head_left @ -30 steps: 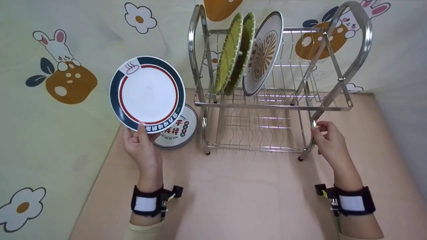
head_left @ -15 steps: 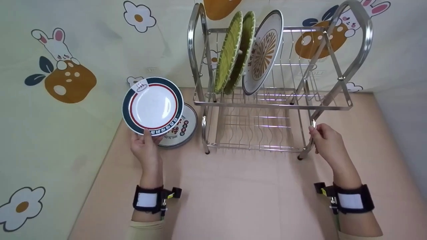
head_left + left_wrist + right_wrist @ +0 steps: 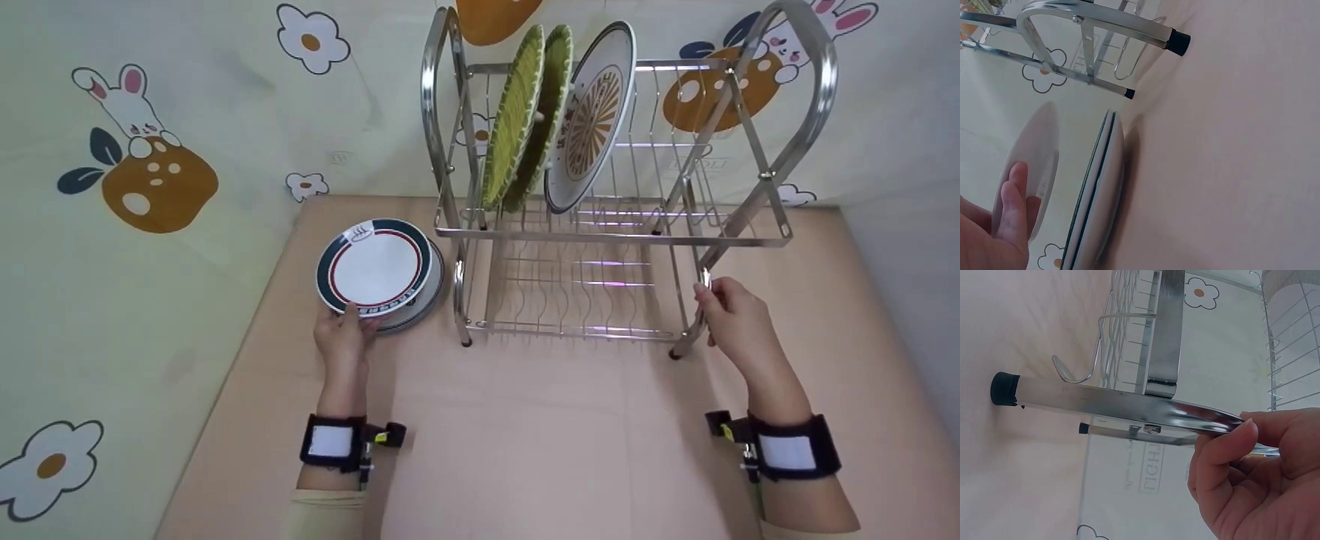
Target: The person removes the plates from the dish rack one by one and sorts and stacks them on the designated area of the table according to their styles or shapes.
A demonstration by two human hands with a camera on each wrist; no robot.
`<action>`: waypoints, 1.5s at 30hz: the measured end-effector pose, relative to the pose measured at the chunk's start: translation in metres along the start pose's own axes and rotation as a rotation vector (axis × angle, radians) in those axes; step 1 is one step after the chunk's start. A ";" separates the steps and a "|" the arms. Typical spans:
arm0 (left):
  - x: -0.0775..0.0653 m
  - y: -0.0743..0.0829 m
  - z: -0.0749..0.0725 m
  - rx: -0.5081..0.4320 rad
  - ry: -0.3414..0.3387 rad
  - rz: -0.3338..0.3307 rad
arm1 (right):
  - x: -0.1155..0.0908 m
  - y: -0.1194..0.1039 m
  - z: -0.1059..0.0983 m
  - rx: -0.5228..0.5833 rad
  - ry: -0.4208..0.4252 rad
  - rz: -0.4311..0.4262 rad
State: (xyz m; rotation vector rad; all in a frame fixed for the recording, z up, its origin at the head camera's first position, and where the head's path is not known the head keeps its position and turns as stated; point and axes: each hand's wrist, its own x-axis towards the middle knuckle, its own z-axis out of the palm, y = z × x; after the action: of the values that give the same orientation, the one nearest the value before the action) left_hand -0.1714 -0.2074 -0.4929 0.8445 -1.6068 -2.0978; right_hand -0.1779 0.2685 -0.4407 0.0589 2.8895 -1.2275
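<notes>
My left hand [image 3: 341, 337] pinches the near rim of a white plate [image 3: 375, 270] with a dark blue border and a red ring, thumb on top and fingers beneath. In the left wrist view that plate [image 3: 1044, 152] is tilted, with a gap between it and a short stack of plates [image 3: 1098, 191] on the table. From above it covers most of the stack [image 3: 420, 311]. On the other side, my right hand [image 3: 735, 315] grips the front right leg of a metal dish rack [image 3: 615, 240], thumb and fingers round the tube [image 3: 1207, 417].
Two green leaf-like plates [image 3: 514, 120] and a white plate with a brown sunburst pattern [image 3: 592, 124] stand on edge in the rack's upper tier. A patterned wall covering [image 3: 225, 90] rises behind and left of the pink tabletop [image 3: 525, 435].
My left hand has lowered the blue-bordered plate down and to the right, over the stack. My right hand slid slightly lower on the rack's leg early on, then stayed there.
</notes>
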 end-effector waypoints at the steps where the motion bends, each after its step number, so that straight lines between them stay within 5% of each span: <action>1: 0.001 -0.002 0.000 0.013 -0.007 -0.007 | 0.000 0.000 0.000 0.000 0.000 0.006; 11: 0.010 -0.013 -0.004 0.111 -0.036 -0.026 | -0.002 -0.001 0.001 -0.018 0.010 0.000; 33: 0.019 -0.019 -0.006 0.168 -0.059 -0.076 | -0.002 -0.002 0.000 0.017 -0.015 0.011; 39: 0.016 -0.011 -0.007 0.262 -0.073 -0.024 | -0.001 -0.002 0.000 0.010 -0.013 0.014; 45: 0.016 -0.006 -0.013 0.476 -0.092 0.145 | -0.001 -0.002 0.000 0.010 -0.011 0.019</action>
State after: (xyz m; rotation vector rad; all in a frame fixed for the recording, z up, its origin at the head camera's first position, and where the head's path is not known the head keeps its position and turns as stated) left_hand -0.1749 -0.2247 -0.5049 0.7477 -2.1922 -1.7003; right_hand -0.1769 0.2671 -0.4396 0.0793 2.8668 -1.2356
